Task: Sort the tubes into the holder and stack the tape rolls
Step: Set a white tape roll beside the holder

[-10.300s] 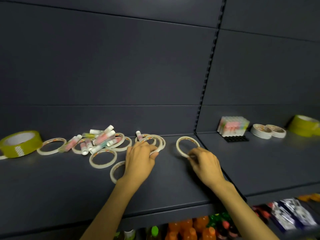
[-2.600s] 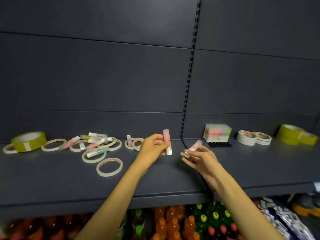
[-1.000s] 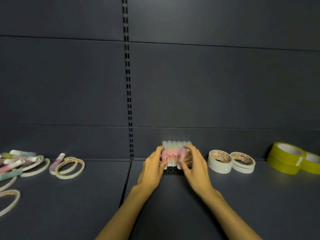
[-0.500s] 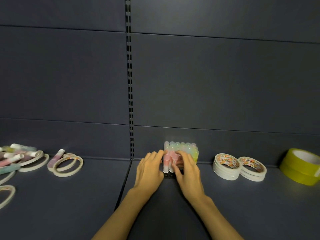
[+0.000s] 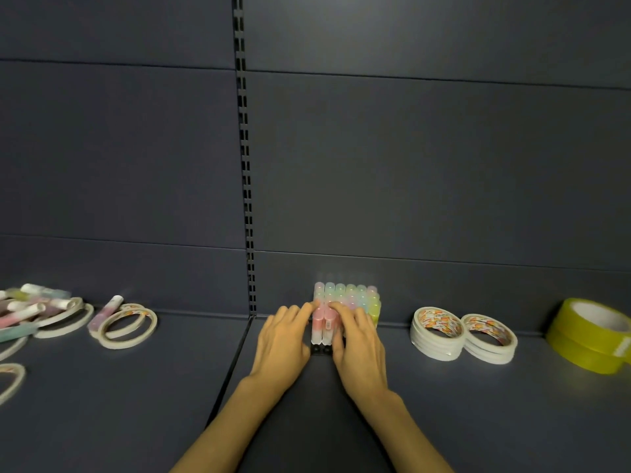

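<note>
A block of pastel tubes [image 5: 351, 298] stands upright in a black holder [image 5: 321, 350] against the back wall of the shelf. Two pink tubes stand in its front row. My left hand [image 5: 283, 339] holds the left pink tube [image 5: 317, 324], fingertips at its cap and thumb low by the holder. My right hand [image 5: 358, 339] grips the right pink tube [image 5: 329, 326] the same way. More loose tubes [image 5: 30, 307] lie in a heap at the far left among thin tape rolls [image 5: 126, 322]. Two short stacks of thin tape rolls [image 5: 437, 332] stand right of the holder.
Wide yellow tape rolls [image 5: 594, 336] sit stacked at the far right. One thin roll [image 5: 10, 380] lies alone at the left edge. A slotted upright [image 5: 247, 199] splits the dark back wall, and a seam in the shelf runs forward from it.
Both hands brought a pink tube each from the left pile to the holder. In the last half second the two tubes sank lower and now stand straight in the front row.
</note>
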